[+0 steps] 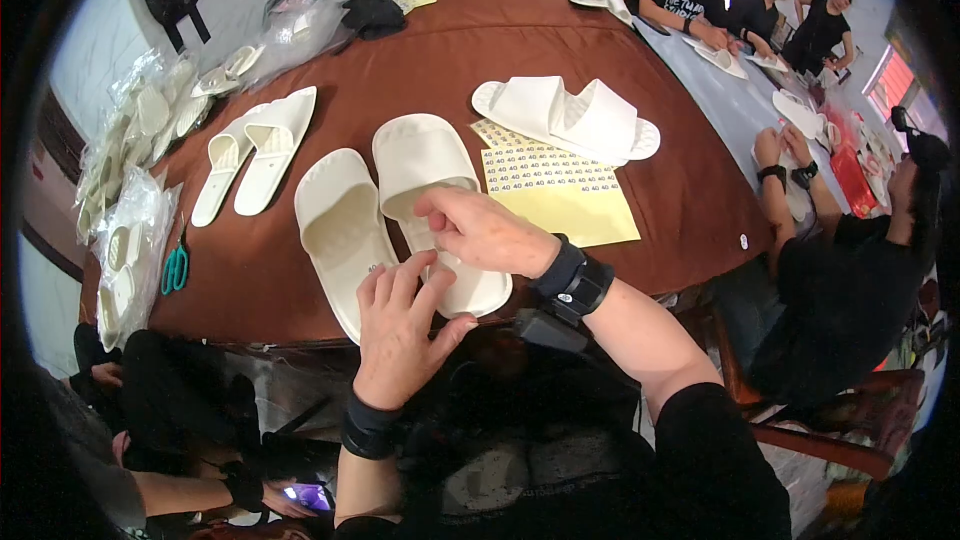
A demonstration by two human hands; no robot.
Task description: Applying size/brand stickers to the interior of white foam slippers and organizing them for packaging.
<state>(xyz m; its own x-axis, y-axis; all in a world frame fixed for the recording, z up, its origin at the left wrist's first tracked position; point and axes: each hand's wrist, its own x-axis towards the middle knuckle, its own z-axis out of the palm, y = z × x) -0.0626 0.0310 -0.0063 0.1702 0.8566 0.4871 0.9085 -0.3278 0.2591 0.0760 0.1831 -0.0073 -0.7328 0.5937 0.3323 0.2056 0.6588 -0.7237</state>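
A pair of cream slide slippers lies before me, toes pointing away: the left slipper (pixel 335 202) and the right slipper (pixel 422 148). Over their heel ends my left hand (pixel 398 325) is open, its fingers spread. A small printed mark shows on the left slipper's insole, beside those fingertips. My right hand (pixel 482 228) is bent over the right slipper's insole, just behind the strap, with its fingers curled in. Whether it holds anything is hidden. To its right lies a yellow sheet (pixel 590 218) with rows of small labels, partly under another pair of white slippers (pixel 570 112).
The brown tablecloth (pixel 450 35) covers the table. At left lie a slipper pair (pixel 262 155), teal-handled scissors (pixel 175 268) and bagged slippers (pixel 130 260). A black cloth item (pixel 375 15) lies at the back. Other people work with slippers at a table on the right (pixel 690 90).
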